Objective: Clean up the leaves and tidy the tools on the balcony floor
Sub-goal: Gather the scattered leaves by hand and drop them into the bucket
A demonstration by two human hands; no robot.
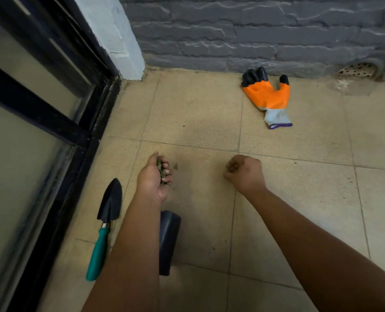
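My left hand (pixel 153 176) is curled around a small bunch of dry green leaves (pixel 161 168) just above the tiled floor. My right hand (pixel 244 172) is a closed fist low over the tiles, and dark bits show between its fingers; I cannot tell what they are. A black trowel with a teal handle (pixel 103 228) lies on the floor left of my left forearm. A dark cylindrical pot (pixel 169 235) lies on its side, partly hidden under that forearm. An orange glove with black fingertips (pixel 269 95) lies near the far wall.
A black-framed glass sliding door (pixel 52 131) runs along the left. A grey stone wall (pixel 254 30) closes the far side, with a round drain cover (pixel 358 69) at its foot on the right. Small specks of debris (pixel 176 165) dot the beige tiles.
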